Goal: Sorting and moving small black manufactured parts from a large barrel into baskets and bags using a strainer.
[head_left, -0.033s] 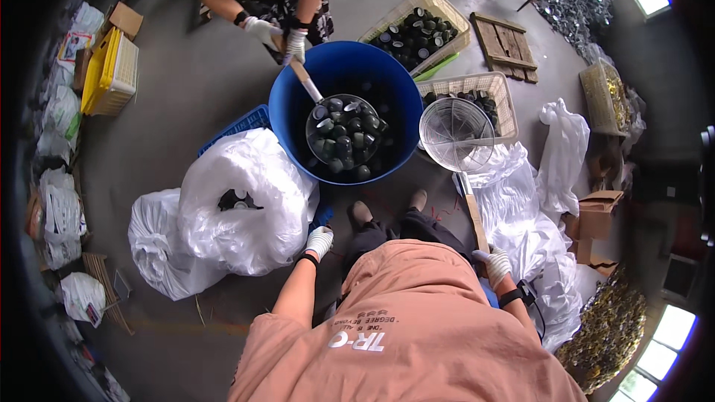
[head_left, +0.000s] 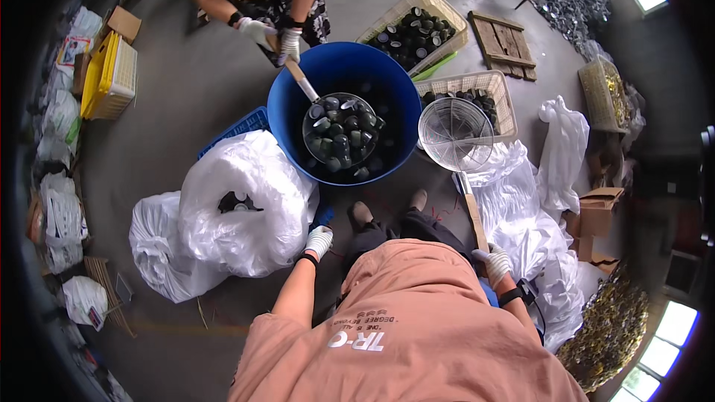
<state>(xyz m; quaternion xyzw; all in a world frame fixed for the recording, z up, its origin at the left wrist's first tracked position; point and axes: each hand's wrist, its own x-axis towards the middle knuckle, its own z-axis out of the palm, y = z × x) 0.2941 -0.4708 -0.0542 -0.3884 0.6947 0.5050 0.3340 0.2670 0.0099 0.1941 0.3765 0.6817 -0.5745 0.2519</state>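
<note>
My right hand (head_left: 494,262), in a white glove, is closed around the wooden handle of a wire skimmer (head_left: 456,134). Its round mesh head is up over a beige basket, with nothing in it. My left hand (head_left: 319,240), also gloved, is low beside a big white plastic bag (head_left: 279,179) and a bit of blue material; its fingertips are hidden. Ahead of me is a large blue drum (head_left: 279,97). Across it, a co-worker's gloved hands (head_left: 274,39) hold another skimmer, whose head is over the drum, heaped with dark, shiny, cup-shaped pieces (head_left: 339,128).
Two beige baskets (head_left: 509,108) of dark pieces stand right of the drum. White sacks (head_left: 514,208) lie along my right side. A wooden pallet (head_left: 503,45) lies farther off. A yellow crate (head_left: 104,78) stands at the left. A blue crate (head_left: 234,132) touches the bag.
The co-worker's hands and loaded skimmer have shifted slightly to the left. My hands and the skimmer I hold show no clear movement.
</note>
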